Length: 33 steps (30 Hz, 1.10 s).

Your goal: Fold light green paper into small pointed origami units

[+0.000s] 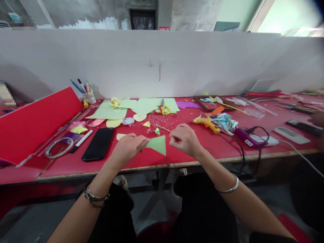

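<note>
Green paper triangle (158, 144) pinched by left hand (129, 145), beside right hand (184, 139).

Bright, even daylight enters from the window (286, 17) at 2 o'clock. Soft shadow falls on the partition (162, 64) at 9 o'clock. Edges bow; corners blur and darken.
</note>
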Each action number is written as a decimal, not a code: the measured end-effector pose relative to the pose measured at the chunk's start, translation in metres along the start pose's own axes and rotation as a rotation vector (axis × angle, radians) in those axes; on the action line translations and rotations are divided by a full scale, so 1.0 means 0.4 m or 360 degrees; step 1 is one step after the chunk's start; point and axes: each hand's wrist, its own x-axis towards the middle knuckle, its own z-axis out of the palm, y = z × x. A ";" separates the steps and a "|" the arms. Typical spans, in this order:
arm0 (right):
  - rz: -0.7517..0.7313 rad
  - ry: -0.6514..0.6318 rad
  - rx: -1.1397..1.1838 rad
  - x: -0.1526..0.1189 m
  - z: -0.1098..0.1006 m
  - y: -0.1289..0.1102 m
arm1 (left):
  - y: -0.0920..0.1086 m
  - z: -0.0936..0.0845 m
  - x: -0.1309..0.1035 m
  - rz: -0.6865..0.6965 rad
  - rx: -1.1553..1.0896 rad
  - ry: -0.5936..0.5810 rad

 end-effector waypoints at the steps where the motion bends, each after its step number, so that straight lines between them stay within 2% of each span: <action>1: 0.0166 0.0018 0.0084 -0.009 -0.002 0.012 | -0.005 -0.007 -0.002 -0.0115 -0.0103 0.0020; 3: 0.0505 0.0029 0.0447 -0.020 0.001 0.023 | -0.008 -0.006 -0.001 -0.0329 -0.0383 0.0027; 4: 0.0592 0.0017 0.0661 -0.021 0.006 0.022 | -0.006 0.002 0.003 -0.0418 -0.0538 0.0025; 7: 0.0523 -0.0013 0.1149 -0.007 0.029 -0.004 | 0.008 0.048 0.021 -0.0643 -0.0911 0.0062; 10: 0.0458 0.0008 0.1282 0.021 0.050 -0.035 | 0.025 0.094 0.034 -0.0769 -0.1117 0.0062; 13: 0.0439 0.0109 0.1191 0.046 0.062 -0.056 | 0.031 0.118 0.036 -0.0822 -0.1251 0.0120; 17: 0.0399 0.0090 0.1131 0.059 0.080 -0.072 | 0.019 0.142 0.030 -0.0961 -0.1383 0.0214; 21: 0.0530 0.0231 0.0966 0.057 0.104 -0.053 | -0.006 0.173 0.022 -0.0937 -0.1487 -0.0009; 23: 0.0623 0.0226 0.0806 0.056 0.107 -0.035 | -0.018 0.180 0.022 -0.0899 -0.1515 -0.0065; 28: 0.0622 0.0062 -0.0008 0.061 0.097 -0.018 | -0.038 0.144 0.030 -0.0991 -0.1445 0.0167; 30: 0.0610 -0.0056 -0.0212 0.064 0.098 -0.025 | -0.043 0.121 0.034 -0.0920 -0.1370 0.0065; 33: 0.0614 -0.0166 -0.0156 0.066 0.106 -0.037 | -0.052 0.100 0.033 -0.0862 -0.1246 -0.0180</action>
